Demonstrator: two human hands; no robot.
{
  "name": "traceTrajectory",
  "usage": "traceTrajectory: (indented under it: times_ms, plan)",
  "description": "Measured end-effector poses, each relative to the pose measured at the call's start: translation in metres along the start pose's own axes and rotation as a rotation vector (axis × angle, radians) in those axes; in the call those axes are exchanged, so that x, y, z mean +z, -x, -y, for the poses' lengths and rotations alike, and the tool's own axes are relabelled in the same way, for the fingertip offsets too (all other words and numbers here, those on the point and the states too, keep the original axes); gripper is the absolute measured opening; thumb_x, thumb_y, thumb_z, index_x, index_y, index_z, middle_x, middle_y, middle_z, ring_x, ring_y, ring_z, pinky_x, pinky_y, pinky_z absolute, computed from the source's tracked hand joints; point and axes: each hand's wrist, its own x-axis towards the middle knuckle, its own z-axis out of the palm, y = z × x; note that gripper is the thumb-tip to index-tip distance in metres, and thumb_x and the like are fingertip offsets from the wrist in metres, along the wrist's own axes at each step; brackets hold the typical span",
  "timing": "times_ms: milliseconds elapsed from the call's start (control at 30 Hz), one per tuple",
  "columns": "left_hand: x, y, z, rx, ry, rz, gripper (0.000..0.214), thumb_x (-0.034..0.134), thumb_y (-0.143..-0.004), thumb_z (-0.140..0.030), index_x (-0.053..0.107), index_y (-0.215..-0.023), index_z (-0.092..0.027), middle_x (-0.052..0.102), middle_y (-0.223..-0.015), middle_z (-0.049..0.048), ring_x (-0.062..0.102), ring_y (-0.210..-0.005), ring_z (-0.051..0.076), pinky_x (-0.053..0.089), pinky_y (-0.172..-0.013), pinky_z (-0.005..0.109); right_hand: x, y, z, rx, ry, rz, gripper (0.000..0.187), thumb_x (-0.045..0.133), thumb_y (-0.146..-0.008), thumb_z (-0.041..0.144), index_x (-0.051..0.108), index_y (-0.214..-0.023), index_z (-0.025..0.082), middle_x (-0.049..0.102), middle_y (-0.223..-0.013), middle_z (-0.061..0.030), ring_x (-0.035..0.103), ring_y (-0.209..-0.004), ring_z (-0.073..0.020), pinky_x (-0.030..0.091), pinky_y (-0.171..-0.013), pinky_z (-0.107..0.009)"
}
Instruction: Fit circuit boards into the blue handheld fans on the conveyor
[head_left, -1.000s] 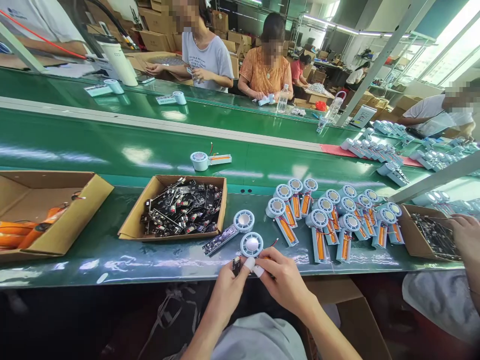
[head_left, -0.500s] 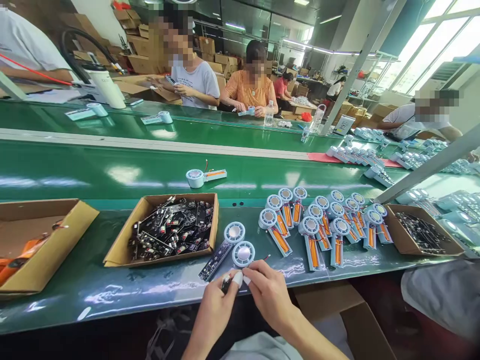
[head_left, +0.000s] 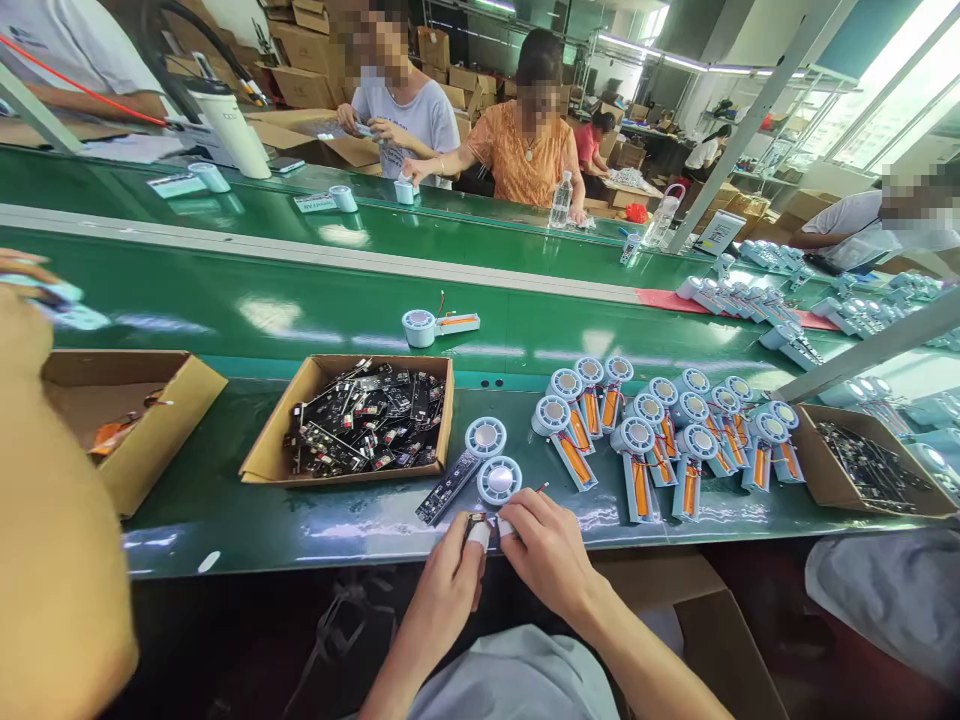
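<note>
My left hand [head_left: 450, 585] and my right hand [head_left: 544, 550] meet at the near edge of the green bench, fingers pinched together on a small black circuit board [head_left: 475, 522] at the base of a pale blue round fan part [head_left: 499, 480]. White tape covers some fingertips. A second fan part with a long black board [head_left: 465, 465] lies just beyond. A cardboard box of black circuit boards [head_left: 360, 420] stands to the left of my hands.
Several fan parts with orange batteries [head_left: 660, 440] lie to the right. A box [head_left: 127, 420] sits at the left, another [head_left: 862, 465] at the right. A neighbour's arm [head_left: 52, 520] fills the left foreground. One fan part [head_left: 435, 325] rides the conveyor. People sit opposite.
A neighbour's arm has come into view at the left, holding a pale blue part. My hands stay pinched on the small board. A person opposite now reaches toward the far belt.
</note>
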Motion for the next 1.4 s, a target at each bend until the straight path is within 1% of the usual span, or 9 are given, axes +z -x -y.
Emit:
traceTrajectory:
  times_ms: [100, 300, 467, 600, 767, 933, 1067, 1200, 1400]
  plan:
    - [-0.002, -0.004, -0.003, 0.001, -0.033, 0.056, 0.033, 0.047, -0.085, -0.050, 0.054, -0.069, -0.023, 0.051, -0.052, -0.0055, 0.053, -0.042, 0.014, 0.041, -0.043, 0.024, -0.006, -0.003, 0.002, -0.054, 0.090, 0.065, 0.020, 0.055, -0.083, 0.002, 0.063, -0.084, 0.021, 0.069, -0.086, -0.0024, 0.061, -0.072, -0.0176, 0.044, -0.062, -0.026]
    - [0.002, -0.004, 0.003, 0.104, -0.148, 0.024, 0.034, 0.042, -0.090, -0.042, 0.055, -0.064, -0.023, 0.057, -0.053, -0.0017, 0.058, -0.046, 0.017, 0.044, -0.047, 0.026, -0.013, -0.006, 0.011, -0.059, 0.228, 0.173, 0.017, 0.061, -0.087, 0.008, 0.058, -0.076, 0.021, 0.065, -0.080, -0.0015, 0.057, -0.070, -0.0174, 0.038, -0.056, -0.026]
    - [-0.001, -0.002, 0.008, 0.448, -0.395, -0.105, 0.030, 0.035, -0.096, -0.024, 0.062, -0.084, -0.022, 0.071, -0.076, 0.0056, 0.070, -0.068, 0.024, 0.051, -0.059, 0.033, -0.014, -0.006, 0.014, -0.027, 0.260, 0.205, 0.019, 0.061, -0.088, 0.007, 0.057, -0.076, 0.021, 0.065, -0.081, -0.0018, 0.056, -0.070, -0.0180, 0.037, -0.056, -0.028]
    - [-0.007, -0.002, 0.011, 0.577, -0.602, -0.048, 0.031, 0.032, -0.095, -0.011, 0.060, -0.095, -0.023, 0.071, -0.081, 0.0051, 0.073, -0.073, 0.024, 0.052, -0.059, 0.032, -0.015, -0.006, 0.011, -0.035, 0.215, 0.197, 0.016, 0.060, -0.090, 0.007, 0.059, -0.082, 0.021, 0.066, -0.084, -0.0013, 0.057, -0.071, -0.0173, 0.039, -0.059, -0.028]
    - [-0.005, -0.002, 0.015, 0.578, -0.775, -0.064, 0.034, 0.030, -0.091, -0.004, 0.059, -0.093, -0.022, 0.069, -0.077, 0.0058, 0.071, -0.066, 0.024, 0.051, -0.055, 0.031, -0.010, -0.005, 0.009, -0.040, 0.239, 0.186, 0.022, 0.059, -0.092, 0.007, 0.056, -0.075, 0.021, 0.063, -0.079, -0.0033, 0.054, -0.069, -0.0180, 0.037, -0.057, -0.029]
    - [-0.008, -0.006, 0.007, 0.468, -0.506, 0.058, 0.028, 0.033, -0.095, -0.015, 0.051, -0.076, -0.025, 0.068, -0.070, 0.0038, 0.068, -0.063, 0.021, 0.048, -0.056, 0.029, -0.007, -0.005, 0.009, -0.085, 0.253, 0.192, 0.023, 0.059, -0.093, 0.008, 0.057, -0.074, 0.021, 0.062, -0.077, -0.0045, 0.053, -0.069, -0.0200, 0.037, -0.054, -0.030]
    - [-0.015, -0.012, 0.005, 0.460, -0.465, 0.122, 0.026, 0.034, -0.093, -0.017, 0.051, -0.075, -0.026, 0.068, -0.071, 0.0041, 0.066, -0.063, 0.022, 0.045, -0.057, 0.030, -0.012, -0.006, 0.006, -0.126, 0.243, 0.236, 0.021, 0.057, -0.094, 0.008, 0.060, -0.077, 0.020, 0.064, -0.080, -0.0049, 0.055, -0.071, -0.0200, 0.040, -0.056, -0.029]
    - [-0.025, -0.015, 0.004, 0.483, -0.498, 0.219, 0.027, 0.034, -0.095, -0.017, 0.056, -0.082, -0.025, 0.070, -0.078, 0.0043, 0.069, -0.071, 0.023, 0.044, -0.061, 0.031, -0.021, -0.008, -0.002, -0.063, 0.062, 0.256, 0.016, 0.056, -0.095, 0.008, 0.067, -0.091, 0.020, 0.069, -0.091, -0.0046, 0.062, -0.079, -0.0180, 0.046, -0.066, -0.026]
    - [-0.029, -0.016, 0.001, 0.488, -0.544, 0.276, 0.029, 0.033, -0.095, -0.015, 0.058, -0.083, -0.024, 0.070, -0.080, 0.0050, 0.068, -0.073, 0.024, 0.042, -0.062, 0.033, -0.026, -0.008, -0.012, -0.035, -0.161, 0.266, 0.028, 0.052, -0.093, 0.006, 0.070, -0.108, 0.021, 0.069, -0.099, -0.0061, 0.066, -0.087, -0.0174, 0.050, -0.074, -0.024]
